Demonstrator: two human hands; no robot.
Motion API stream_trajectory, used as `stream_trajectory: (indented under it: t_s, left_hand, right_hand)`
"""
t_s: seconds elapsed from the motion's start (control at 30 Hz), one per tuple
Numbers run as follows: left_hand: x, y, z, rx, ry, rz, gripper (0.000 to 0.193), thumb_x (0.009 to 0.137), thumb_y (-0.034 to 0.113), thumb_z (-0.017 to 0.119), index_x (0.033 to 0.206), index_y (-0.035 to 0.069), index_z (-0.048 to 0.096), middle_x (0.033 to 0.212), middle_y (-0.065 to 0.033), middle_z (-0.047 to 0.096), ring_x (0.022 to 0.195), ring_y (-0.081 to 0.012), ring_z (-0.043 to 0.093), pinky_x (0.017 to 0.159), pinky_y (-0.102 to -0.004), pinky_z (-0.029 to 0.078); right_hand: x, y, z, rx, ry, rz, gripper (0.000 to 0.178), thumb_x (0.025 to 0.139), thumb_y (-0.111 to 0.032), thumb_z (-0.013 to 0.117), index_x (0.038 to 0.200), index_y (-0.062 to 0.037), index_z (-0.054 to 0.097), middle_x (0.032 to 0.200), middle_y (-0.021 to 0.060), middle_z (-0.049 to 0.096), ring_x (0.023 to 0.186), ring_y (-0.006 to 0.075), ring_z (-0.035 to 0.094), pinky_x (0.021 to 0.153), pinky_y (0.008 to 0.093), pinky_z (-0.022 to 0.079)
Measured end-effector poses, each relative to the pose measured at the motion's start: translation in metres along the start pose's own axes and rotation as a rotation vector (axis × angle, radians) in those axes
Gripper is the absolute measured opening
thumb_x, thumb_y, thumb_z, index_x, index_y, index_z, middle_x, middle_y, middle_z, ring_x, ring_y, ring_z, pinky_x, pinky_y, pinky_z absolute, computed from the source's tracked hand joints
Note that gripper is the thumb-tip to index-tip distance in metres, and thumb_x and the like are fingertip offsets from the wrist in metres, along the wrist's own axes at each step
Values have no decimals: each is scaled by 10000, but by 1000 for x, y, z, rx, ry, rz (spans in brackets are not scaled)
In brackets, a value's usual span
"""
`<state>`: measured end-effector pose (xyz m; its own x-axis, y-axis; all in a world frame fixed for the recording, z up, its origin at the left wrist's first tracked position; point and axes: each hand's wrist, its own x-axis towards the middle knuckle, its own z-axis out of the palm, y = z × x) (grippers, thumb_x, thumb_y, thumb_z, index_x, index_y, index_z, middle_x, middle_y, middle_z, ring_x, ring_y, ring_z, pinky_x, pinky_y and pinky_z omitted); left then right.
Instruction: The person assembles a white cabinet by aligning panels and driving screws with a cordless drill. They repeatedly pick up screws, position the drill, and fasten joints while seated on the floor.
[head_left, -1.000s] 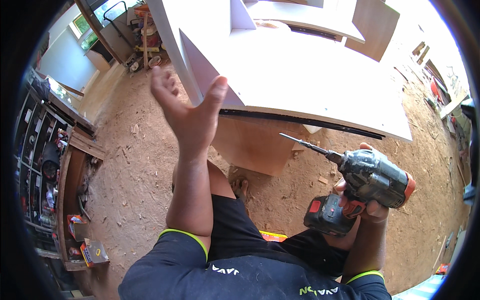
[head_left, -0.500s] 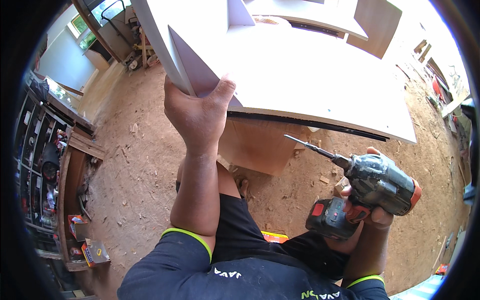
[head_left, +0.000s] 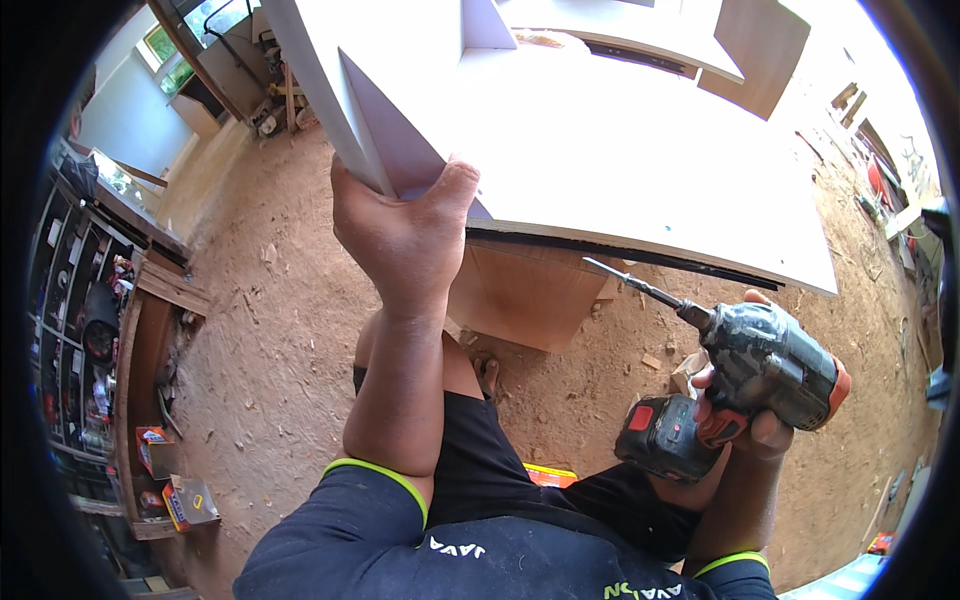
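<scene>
My left hand grips the near corner of a white panel assembly, its thumb over the edge beside an upright board. A large white panel stretches away to the right, with a black drawer slide along its near edge. In my right hand is a black and red cordless drill, fingers wrapped round its handle. Its long thin bit points up and left, just short of the panel's near edge and apart from it.
Under the panel stands a brown board or box. Wood scraps lie on the dirt floor. On the left is a wooden shelf unit with tools and small boxes. Another panel with a slide lies farther off.
The drill and my right hand have shifted slightly to the right. My left hand and the panel sit a touch farther right and lower in view.
</scene>
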<state>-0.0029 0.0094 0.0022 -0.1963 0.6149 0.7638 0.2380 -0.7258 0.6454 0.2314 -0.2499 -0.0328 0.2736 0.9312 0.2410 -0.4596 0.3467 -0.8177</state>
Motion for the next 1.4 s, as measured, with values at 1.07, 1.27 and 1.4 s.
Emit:
stream_trajectory:
  t_s: [1.07, 1.27, 1.4]
  left_hand:
    - [-4, 0, -1, 77, -13, -67, 649, 715, 130, 826, 1243, -106, 532, 1137, -223, 657, 961, -307, 733, 842, -403, 646]
    - [-5, 0, 1, 78, -14, -69, 667, 716, 129, 838, 1255, -111, 527, 1145, -228, 655, 983, -304, 730, 855, -405, 646]
    - [-5, 1, 1, 85, -20, -71, 677, 723, 129, 835, 1267, -122, 519, 1152, -243, 653, 998, -311, 731, 864, -412, 649]
  right_hand:
    - [149, -101, 134, -934, -199, 227, 570, 889, -424, 789, 1202, 37, 668, 858, 154, 732, 577, 147, 683, 483, 248, 563]
    - [151, -100, 140, -1053, -181, 242, 583, 895, -422, 774, 1219, 49, 664, 853, 167, 733, 555, 136, 673, 480, 241, 561]
    - [153, -98, 143, -1074, -201, 238, 564, 901, -413, 771, 1221, 41, 667, 850, 159, 732, 560, 131, 668, 488, 239, 563]
